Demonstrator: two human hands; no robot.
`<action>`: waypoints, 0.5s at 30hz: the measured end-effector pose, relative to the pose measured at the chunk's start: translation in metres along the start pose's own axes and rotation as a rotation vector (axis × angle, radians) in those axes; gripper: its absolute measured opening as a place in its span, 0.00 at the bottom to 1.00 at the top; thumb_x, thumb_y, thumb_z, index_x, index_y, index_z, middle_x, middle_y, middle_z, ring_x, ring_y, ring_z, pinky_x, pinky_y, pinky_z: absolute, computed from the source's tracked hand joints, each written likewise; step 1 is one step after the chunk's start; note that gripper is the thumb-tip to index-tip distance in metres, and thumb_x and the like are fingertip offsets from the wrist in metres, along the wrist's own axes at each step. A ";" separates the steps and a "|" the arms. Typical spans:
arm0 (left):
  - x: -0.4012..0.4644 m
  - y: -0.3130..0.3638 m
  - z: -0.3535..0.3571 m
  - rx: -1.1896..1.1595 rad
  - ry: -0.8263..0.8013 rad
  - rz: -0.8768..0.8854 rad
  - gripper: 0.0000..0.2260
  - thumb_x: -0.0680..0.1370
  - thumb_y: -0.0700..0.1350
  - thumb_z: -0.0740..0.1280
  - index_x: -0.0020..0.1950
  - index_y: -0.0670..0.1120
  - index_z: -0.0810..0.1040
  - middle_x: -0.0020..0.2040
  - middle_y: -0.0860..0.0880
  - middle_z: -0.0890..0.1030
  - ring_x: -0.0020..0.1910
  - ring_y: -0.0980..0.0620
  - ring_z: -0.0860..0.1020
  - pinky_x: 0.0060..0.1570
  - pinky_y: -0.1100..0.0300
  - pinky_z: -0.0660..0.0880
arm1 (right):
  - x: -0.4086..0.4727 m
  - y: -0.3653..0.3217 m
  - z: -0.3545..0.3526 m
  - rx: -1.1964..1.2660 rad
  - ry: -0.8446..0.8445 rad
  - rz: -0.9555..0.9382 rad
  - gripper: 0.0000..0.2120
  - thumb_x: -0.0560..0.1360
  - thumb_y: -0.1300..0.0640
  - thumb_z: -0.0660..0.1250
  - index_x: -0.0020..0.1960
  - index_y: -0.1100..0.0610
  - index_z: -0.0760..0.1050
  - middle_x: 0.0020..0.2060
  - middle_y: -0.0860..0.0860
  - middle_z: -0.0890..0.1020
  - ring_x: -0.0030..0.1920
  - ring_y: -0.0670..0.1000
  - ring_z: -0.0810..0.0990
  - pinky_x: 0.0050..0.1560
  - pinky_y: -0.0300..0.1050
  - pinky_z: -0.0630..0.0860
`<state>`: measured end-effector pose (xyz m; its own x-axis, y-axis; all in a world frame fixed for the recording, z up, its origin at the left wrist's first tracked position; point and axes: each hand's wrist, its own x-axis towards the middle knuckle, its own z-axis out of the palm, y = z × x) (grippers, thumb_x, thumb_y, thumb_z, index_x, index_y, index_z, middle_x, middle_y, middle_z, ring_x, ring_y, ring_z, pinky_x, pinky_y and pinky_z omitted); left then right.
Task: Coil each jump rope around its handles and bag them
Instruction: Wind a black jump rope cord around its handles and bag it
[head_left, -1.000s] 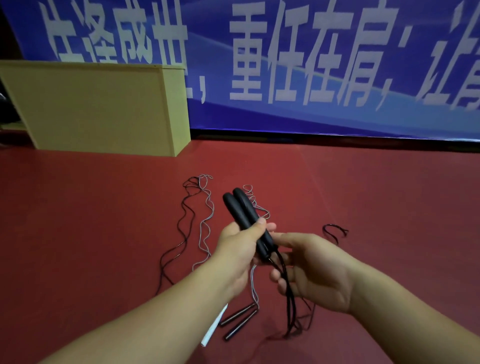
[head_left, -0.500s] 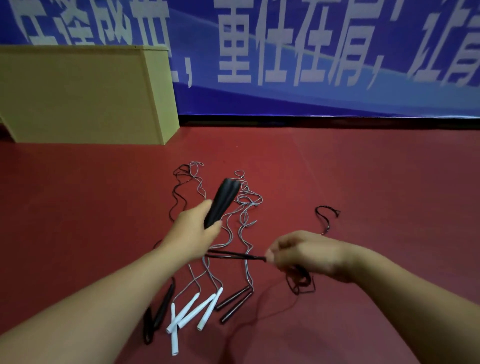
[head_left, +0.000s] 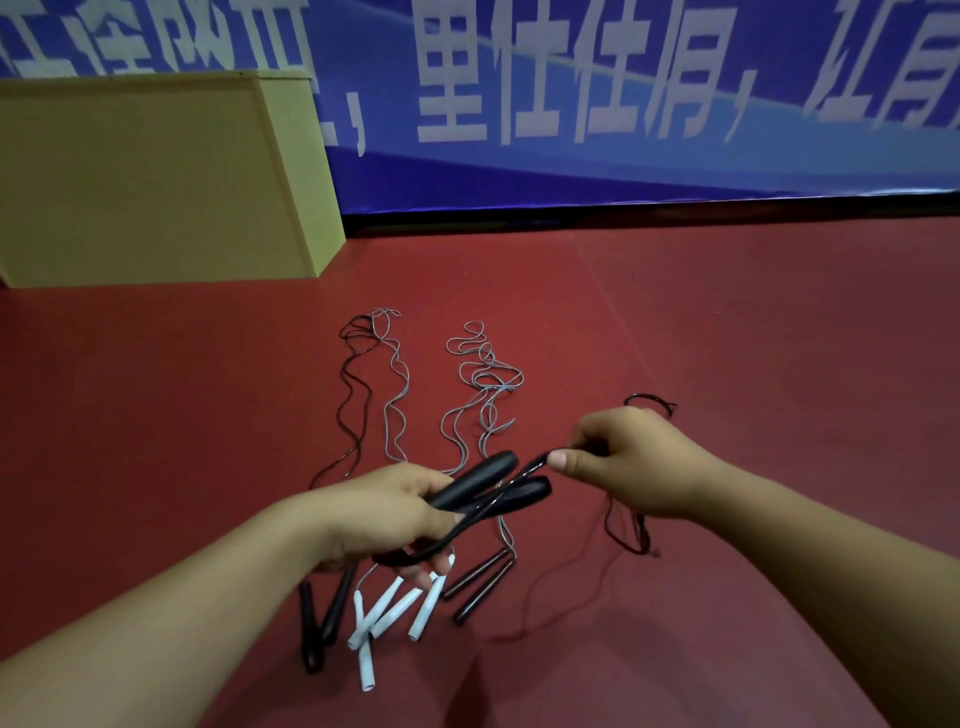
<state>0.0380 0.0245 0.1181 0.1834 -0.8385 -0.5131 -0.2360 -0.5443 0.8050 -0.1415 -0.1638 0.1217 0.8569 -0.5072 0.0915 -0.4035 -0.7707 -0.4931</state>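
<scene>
1. Black handles (head_left: 480, 483): a pair, held above the red floor (head_left: 753, 338); this is my landmark.
2. Left hand (head_left: 384, 512): I see it curled round the near ends of the handles.
3. Black cord (head_left: 524, 470): runs from the handles to the right hand (head_left: 631, 460), just right of them, which pinches it between thumb and fingers; slack trails to the floor below.
4. White handles (head_left: 387, 608), further black handles (head_left: 478, 584), grey cords (head_left: 480, 395): on the floor below and beyond the held handles.
5. Yellow box (head_left: 156, 182): far left, beyond them.
</scene>
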 end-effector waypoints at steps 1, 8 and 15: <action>-0.001 0.003 0.003 0.006 -0.021 0.009 0.03 0.81 0.39 0.62 0.48 0.43 0.75 0.37 0.43 0.76 0.31 0.51 0.77 0.33 0.58 0.78 | 0.001 -0.002 -0.002 0.015 0.029 0.003 0.16 0.74 0.41 0.68 0.38 0.53 0.76 0.28 0.46 0.74 0.30 0.42 0.70 0.31 0.37 0.64; -0.001 0.013 0.009 0.052 0.111 0.100 0.11 0.82 0.52 0.62 0.45 0.46 0.70 0.29 0.51 0.68 0.23 0.55 0.68 0.24 0.60 0.73 | -0.006 -0.003 -0.017 0.043 0.074 0.073 0.17 0.73 0.40 0.68 0.38 0.54 0.78 0.27 0.45 0.73 0.27 0.41 0.69 0.29 0.32 0.66; -0.004 0.022 0.020 -0.002 0.018 0.102 0.08 0.83 0.45 0.63 0.47 0.41 0.72 0.35 0.45 0.78 0.27 0.54 0.80 0.24 0.65 0.73 | -0.016 0.004 -0.022 0.141 0.067 0.126 0.17 0.72 0.40 0.70 0.38 0.55 0.79 0.25 0.44 0.71 0.25 0.40 0.68 0.26 0.31 0.64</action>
<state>0.0125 0.0152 0.1319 0.1754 -0.8889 -0.4232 -0.2520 -0.4561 0.8535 -0.1637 -0.1669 0.1373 0.7774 -0.6243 0.0768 -0.4530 -0.6404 -0.6203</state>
